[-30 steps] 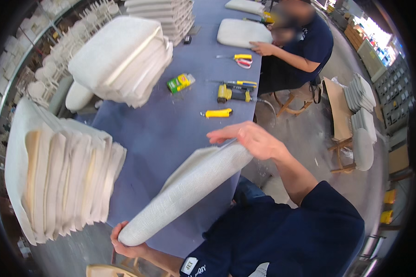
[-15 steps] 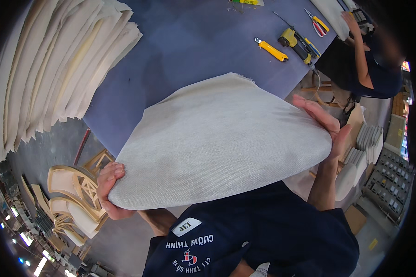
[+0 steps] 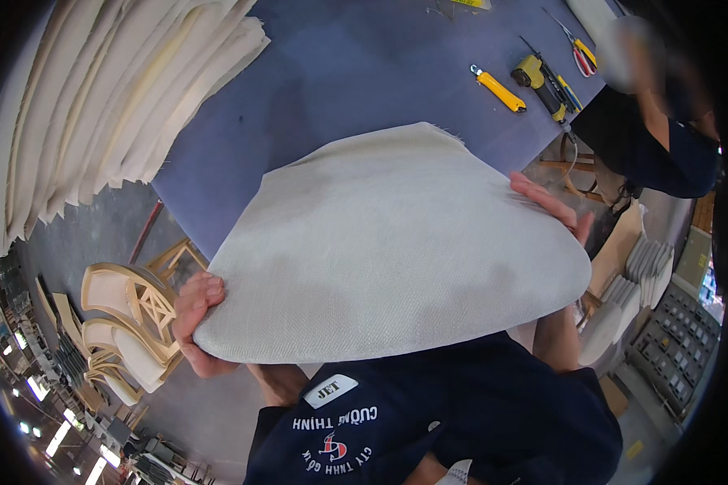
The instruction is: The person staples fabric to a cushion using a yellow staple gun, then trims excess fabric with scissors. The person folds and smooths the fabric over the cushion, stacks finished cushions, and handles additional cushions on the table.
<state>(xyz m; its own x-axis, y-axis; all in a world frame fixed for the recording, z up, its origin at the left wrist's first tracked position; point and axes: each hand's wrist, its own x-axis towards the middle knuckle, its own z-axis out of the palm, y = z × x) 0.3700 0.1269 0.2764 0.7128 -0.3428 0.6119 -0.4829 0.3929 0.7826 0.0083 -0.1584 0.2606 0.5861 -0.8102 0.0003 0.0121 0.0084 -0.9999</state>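
Observation:
A wide seat cushion [image 3: 396, 250], covered in light grey woven fabric, is between my two hands. Its far edge overlaps the table and has a frayed fabric border; its near edge is close to my body. At the cushion's left corner, my left hand [image 3: 196, 319] is closed round the edge, fingertips on top. My right hand [image 3: 550, 202] grips the right side, its fingers along the edge and the rest partly hidden beneath. Shadows fall across the cloth near the right end.
On the blue-grey table [image 3: 340, 65] lie a yellow cutter knife [image 3: 500, 89], a yellow-black air tool [image 3: 539, 85] and pliers [image 3: 581, 55]. A fabric stack [image 3: 97, 105] rises at left. Wooden chairs [image 3: 125, 315] stand lower left; stacked cushions [image 3: 643, 271] are at right. A co-worker [image 3: 663, 153] is far right.
My right hand has shifted along the cushion's right side, its thumb no longer showing along the edge. The cushion has turned slightly. The co-worker's arm has moved and is blurred.

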